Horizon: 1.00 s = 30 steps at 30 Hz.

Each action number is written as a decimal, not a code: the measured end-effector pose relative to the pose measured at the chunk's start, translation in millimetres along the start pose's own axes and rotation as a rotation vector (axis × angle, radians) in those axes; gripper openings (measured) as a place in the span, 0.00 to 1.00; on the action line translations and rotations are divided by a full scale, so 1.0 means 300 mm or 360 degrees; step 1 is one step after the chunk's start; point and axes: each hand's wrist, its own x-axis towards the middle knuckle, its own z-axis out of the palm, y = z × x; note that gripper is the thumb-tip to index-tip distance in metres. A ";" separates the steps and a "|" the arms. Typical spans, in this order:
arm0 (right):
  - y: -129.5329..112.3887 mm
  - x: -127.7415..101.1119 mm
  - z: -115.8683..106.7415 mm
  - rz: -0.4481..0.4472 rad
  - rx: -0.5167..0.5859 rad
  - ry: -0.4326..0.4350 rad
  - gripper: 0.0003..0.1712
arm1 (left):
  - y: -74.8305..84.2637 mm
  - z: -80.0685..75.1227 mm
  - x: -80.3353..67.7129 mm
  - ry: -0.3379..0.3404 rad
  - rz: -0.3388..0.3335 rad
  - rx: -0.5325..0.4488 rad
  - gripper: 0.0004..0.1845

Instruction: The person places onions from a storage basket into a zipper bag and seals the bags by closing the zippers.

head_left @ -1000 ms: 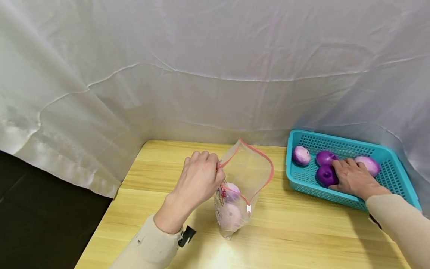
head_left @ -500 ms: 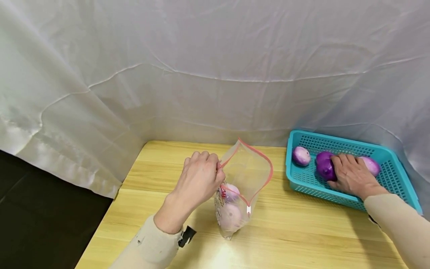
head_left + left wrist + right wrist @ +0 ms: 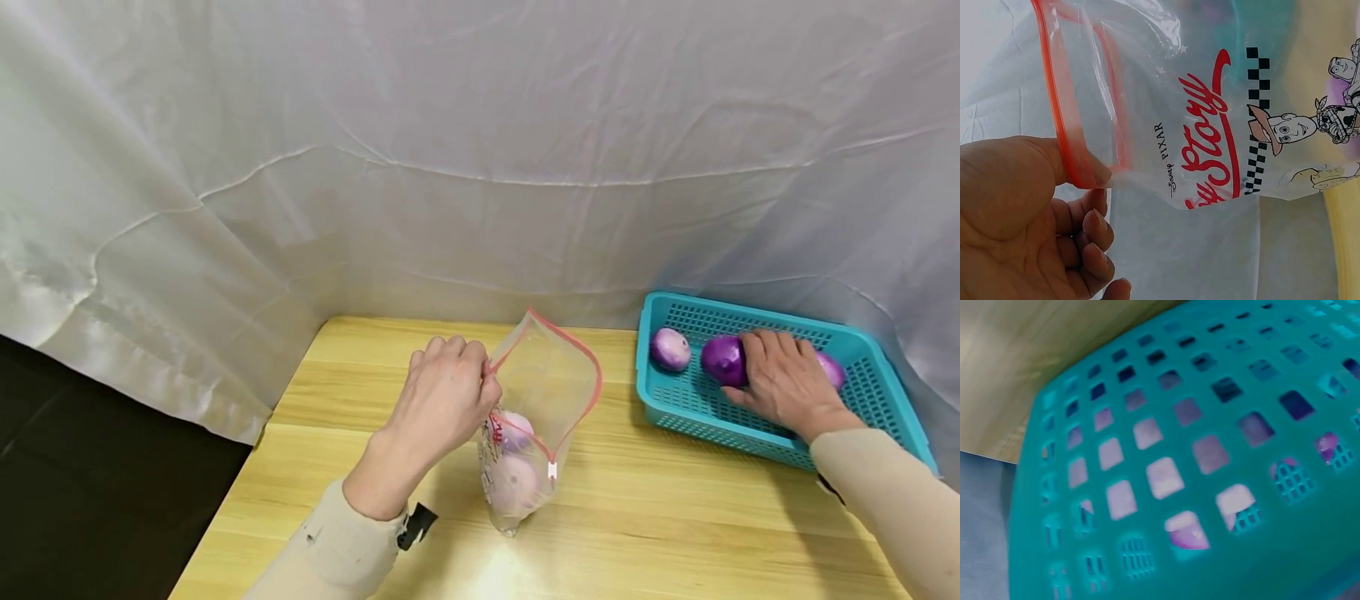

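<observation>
My left hand (image 3: 486, 382) pinches the red zip rim of a clear printed bag (image 3: 551, 392) and holds it upright and open on the wooden table (image 3: 660, 517). Two pale purple onions (image 3: 513, 479) lie in the bag's bottom. In the left wrist view my thumb and fingers (image 3: 1085, 172) clamp the rim of the bag (image 3: 1210, 137). My right hand (image 3: 750, 368) is inside the teal basket (image 3: 750, 312), with its fingers curled round a dark purple onion (image 3: 722, 360). The right wrist view shows only the basket's mesh wall (image 3: 1179, 487).
A pale onion (image 3: 670, 348) lies at the basket's left end, and another pale onion (image 3: 832, 371) peeks out behind my right hand. White cloth (image 3: 480, 167) hangs behind the table. The table's left edge drops off to a dark floor (image 3: 90, 483).
My right hand has slid toward the back of the basket with a dark purple onion. The second dark onion is no longer in sight. The left hand and bag have stayed put.
</observation>
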 end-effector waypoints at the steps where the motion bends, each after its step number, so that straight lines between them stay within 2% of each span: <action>1: -0.003 0.005 -0.005 0.0008 0.0011 0.0009 0.51 | -0.001 0.000 0.001 -0.0004 -0.0002 -0.0001 0.05; 9: -0.047 0.057 -0.048 0.0060 0.0124 0.0141 0.52 | -0.004 0.002 0.008 -0.0004 -0.0007 0.0000 0.05; 14: -0.077 0.089 -0.082 0.0070 0.0174 0.0162 0.54 | -0.004 0.002 0.011 -0.0012 -0.0009 -0.0008 0.05; 22: -0.128 0.148 -0.132 -0.0068 0.0188 0.0379 0.59 | -0.010 0.007 0.014 -0.0021 -0.0014 -0.0012 0.05; 30: -0.207 0.236 -0.255 -0.0230 0.0224 0.0488 0.57 | -0.018 0.008 0.019 -0.0010 -0.0017 -0.0003 0.05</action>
